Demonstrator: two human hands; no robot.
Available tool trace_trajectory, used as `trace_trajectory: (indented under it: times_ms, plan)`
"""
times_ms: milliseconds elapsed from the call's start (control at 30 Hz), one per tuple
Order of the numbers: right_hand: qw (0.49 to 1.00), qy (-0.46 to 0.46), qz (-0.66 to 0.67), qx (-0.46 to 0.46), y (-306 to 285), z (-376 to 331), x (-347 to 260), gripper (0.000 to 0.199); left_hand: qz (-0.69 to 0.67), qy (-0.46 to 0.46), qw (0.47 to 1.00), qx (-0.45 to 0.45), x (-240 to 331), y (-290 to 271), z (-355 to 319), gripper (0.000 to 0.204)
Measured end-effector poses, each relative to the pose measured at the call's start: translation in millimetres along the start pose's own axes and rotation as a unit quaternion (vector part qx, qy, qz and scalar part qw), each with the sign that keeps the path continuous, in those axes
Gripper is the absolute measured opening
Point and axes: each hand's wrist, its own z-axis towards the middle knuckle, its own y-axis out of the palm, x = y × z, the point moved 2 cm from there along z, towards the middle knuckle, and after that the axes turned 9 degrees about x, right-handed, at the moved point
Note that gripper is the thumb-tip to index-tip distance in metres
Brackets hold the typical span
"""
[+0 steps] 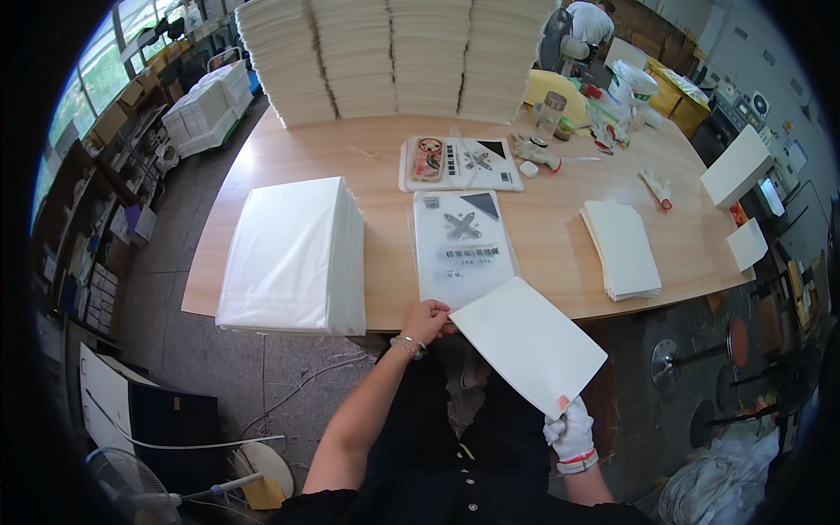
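Note:
A thin sheaf of white paper [534, 350] slants above the table's near edge. My right hand [573, 430], in a white fingerless-tipped glove, grips its lower right corner. My left hand [426, 322] is bare and closed at the near edge of a clear printed plastic bag [464, 249], right beside the paper's left corner. The fingertips there are partly hidden, and how far the corner overlaps the bag is hard to see. The bag lies flat on the table, with a dark triangle and crossed pencils printed on it.
A wrapped paper stack [284, 254] stands left; a smaller paper pile [619, 249] lies right. More bags [490, 166] lie behind, under a patterned red-and-tan box [428, 159]. Tall paper stacks [394, 61] line the back. A glove [656, 189] and jar [549, 116] sit farther right.

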Motion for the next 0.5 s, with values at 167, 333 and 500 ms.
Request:
trace_trajectory:
  times_ms: [167,333,500]
  plan:
    - [1.0,-0.005,0.014,-0.011,12,-5,16,0.025,0.014,0.066,0.998,-0.003,2,27,-29,0.028]
    - [0.999,0.031,0.03,-0.021,21,-8,30,0.026,-0.114,0.192,0.968,0.116,-38,67,-42,0.04]
    - [0.998,0.053,-0.01,-0.028,23,-19,36,0.024,-0.055,0.166,0.984,-0.025,-110,100,4,0.04]
